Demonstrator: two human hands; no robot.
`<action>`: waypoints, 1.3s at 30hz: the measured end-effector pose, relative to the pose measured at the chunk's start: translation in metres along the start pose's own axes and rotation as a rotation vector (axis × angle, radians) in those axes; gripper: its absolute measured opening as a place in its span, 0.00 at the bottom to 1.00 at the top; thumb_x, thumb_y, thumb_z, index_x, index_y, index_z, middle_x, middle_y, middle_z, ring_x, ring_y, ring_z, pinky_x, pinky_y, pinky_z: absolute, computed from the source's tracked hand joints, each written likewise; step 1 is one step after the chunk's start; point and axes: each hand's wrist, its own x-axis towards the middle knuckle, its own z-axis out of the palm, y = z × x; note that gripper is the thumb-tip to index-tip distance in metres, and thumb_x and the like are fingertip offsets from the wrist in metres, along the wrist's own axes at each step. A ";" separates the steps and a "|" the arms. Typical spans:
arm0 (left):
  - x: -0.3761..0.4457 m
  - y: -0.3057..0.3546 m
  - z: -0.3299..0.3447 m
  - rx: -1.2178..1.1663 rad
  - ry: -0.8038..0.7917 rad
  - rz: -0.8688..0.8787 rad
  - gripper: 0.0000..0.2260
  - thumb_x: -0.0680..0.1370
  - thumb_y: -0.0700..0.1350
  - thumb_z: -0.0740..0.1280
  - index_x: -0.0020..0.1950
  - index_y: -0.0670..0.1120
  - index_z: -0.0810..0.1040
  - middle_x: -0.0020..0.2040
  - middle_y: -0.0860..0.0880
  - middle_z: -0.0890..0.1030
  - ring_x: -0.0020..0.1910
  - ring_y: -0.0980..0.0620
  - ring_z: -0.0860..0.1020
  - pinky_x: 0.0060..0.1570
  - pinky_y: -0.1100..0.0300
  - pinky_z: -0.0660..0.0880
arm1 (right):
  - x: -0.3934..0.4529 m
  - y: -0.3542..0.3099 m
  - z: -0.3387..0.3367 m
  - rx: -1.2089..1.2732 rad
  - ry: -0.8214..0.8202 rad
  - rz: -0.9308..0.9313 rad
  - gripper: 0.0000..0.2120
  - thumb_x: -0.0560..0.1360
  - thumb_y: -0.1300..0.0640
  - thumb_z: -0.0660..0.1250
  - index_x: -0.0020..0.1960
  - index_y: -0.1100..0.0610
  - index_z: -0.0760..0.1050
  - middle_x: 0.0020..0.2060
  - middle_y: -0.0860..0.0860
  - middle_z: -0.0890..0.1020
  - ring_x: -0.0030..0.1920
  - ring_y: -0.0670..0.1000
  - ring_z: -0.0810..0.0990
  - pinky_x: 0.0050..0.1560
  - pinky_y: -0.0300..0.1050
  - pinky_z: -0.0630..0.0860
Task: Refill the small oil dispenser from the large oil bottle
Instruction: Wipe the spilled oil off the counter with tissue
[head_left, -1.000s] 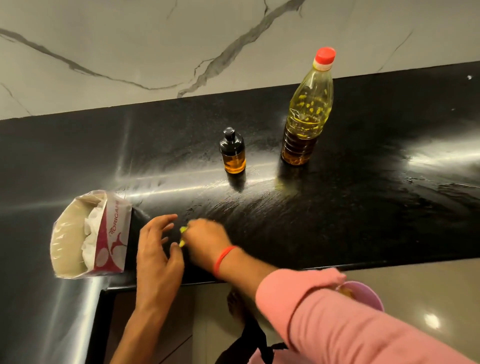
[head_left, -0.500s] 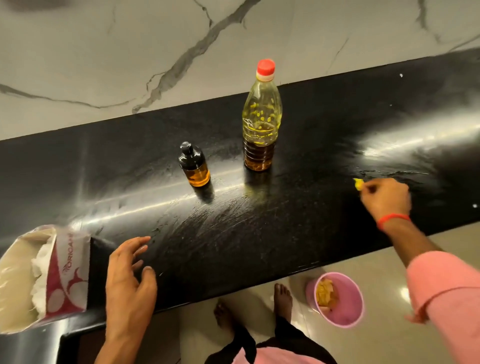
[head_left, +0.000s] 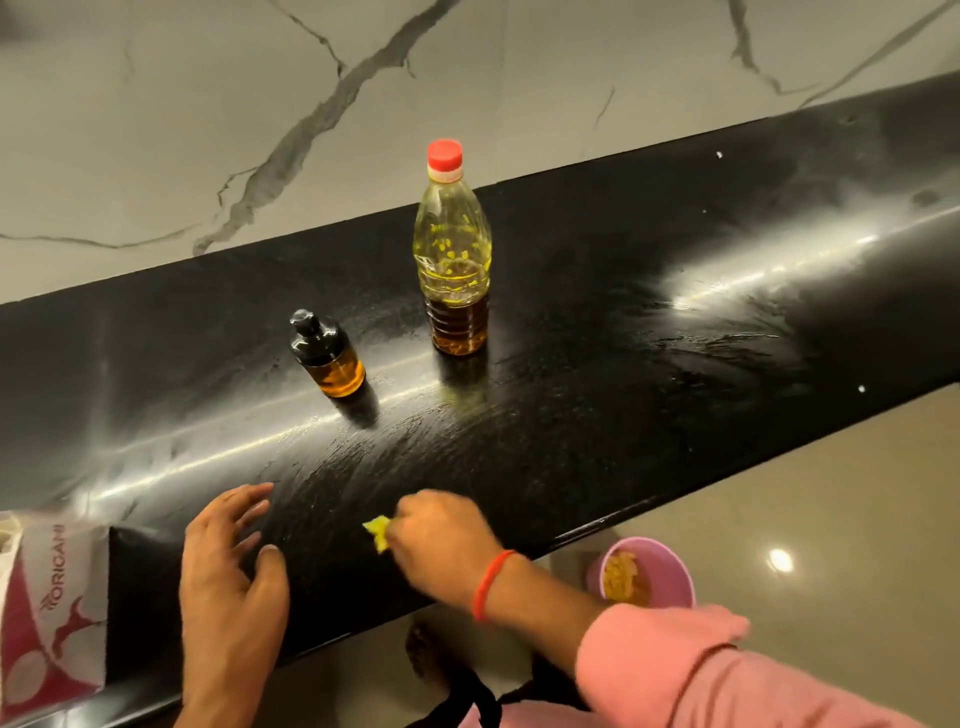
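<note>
Our right hand, pinching a small yellow scrap, has swept back to lower centre; our left hand rests flat, fingers spread; the red-capped clear plastic oil bottle and small black-topped glass dispenser stand untouched, so refilling hasn't begun.

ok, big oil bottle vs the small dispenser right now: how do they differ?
The large oil bottle is tall, clear plastic with a red cap; the small oil dispenser is short and squat with a black top. The bottle's oil fills only its lower part, below a pale empty stretch; the dispenser's amber oil shows in its lower half, under the black top. The bottle stands farther back, to the dispenser's right. Both stand upright, capped, on the black counter, untouched by either hand.
</note>
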 end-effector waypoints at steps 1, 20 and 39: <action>0.000 -0.001 0.001 0.003 -0.007 -0.005 0.39 0.73 0.22 0.63 0.60 0.69 0.73 0.65 0.49 0.75 0.65 0.54 0.77 0.65 0.67 0.72 | -0.008 0.023 -0.005 -0.019 0.063 0.069 0.06 0.74 0.56 0.69 0.41 0.58 0.82 0.40 0.55 0.82 0.43 0.60 0.82 0.38 0.50 0.77; 0.006 0.026 0.038 0.014 -0.086 0.027 0.40 0.73 0.22 0.63 0.60 0.70 0.74 0.65 0.50 0.75 0.64 0.54 0.78 0.64 0.61 0.74 | -0.068 0.082 -0.023 0.027 0.135 0.275 0.12 0.79 0.53 0.61 0.46 0.56 0.82 0.45 0.54 0.81 0.48 0.57 0.80 0.44 0.53 0.78; -0.009 0.040 0.029 0.010 0.000 -0.006 0.41 0.72 0.21 0.63 0.60 0.70 0.74 0.66 0.46 0.75 0.61 0.58 0.78 0.63 0.59 0.75 | 0.042 0.065 -0.037 0.044 0.119 0.397 0.08 0.77 0.57 0.66 0.50 0.58 0.82 0.47 0.57 0.82 0.49 0.62 0.83 0.45 0.52 0.80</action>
